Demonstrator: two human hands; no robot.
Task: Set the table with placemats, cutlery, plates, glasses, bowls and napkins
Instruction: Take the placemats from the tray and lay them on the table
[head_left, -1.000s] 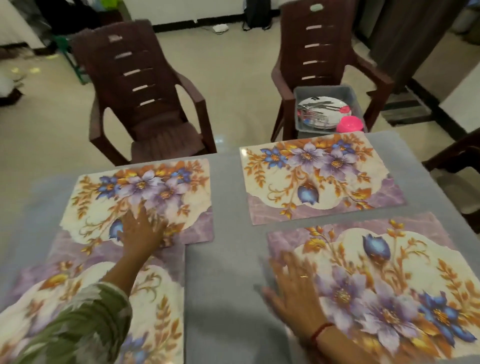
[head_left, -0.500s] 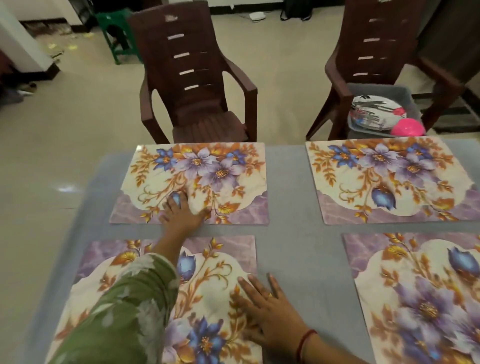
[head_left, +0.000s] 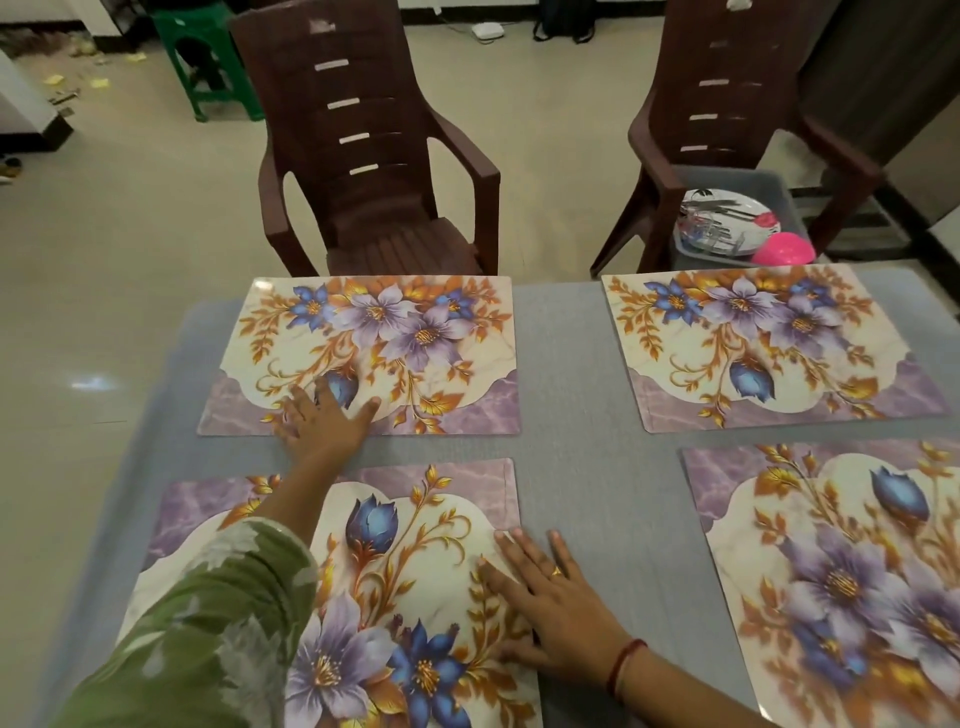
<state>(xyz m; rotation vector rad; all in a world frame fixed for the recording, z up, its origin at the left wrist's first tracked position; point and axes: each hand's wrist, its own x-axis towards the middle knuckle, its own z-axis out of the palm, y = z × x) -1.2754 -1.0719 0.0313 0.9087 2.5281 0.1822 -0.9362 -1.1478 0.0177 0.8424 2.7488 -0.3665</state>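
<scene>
Several floral placemats lie on the grey table (head_left: 571, 364). My left hand (head_left: 324, 423) rests flat with spread fingers on the near edge of the far left placemat (head_left: 374, 338). My right hand (head_left: 550, 592) lies flat on the right edge of the near left placemat (head_left: 410, 571), fingers straight. The far right placemat (head_left: 769, 343) and the near right placemat (head_left: 841, 571) lie untouched. A grey tub (head_left: 779, 192) on the right chair holds a plate (head_left: 727, 215) with cutlery on it and a pink bowl (head_left: 784, 249).
Two brown plastic chairs (head_left: 363, 156) (head_left: 727, 104) stand at the table's far side. A green stool (head_left: 208, 62) stands further back on the tiled floor. A bare strip of grey table runs between the left and right placemats.
The view has swung left. My right hand left the near right placemat and now lies on the near left one. My left hand stays on the far left placemat, which now sits apart from the near one.
</scene>
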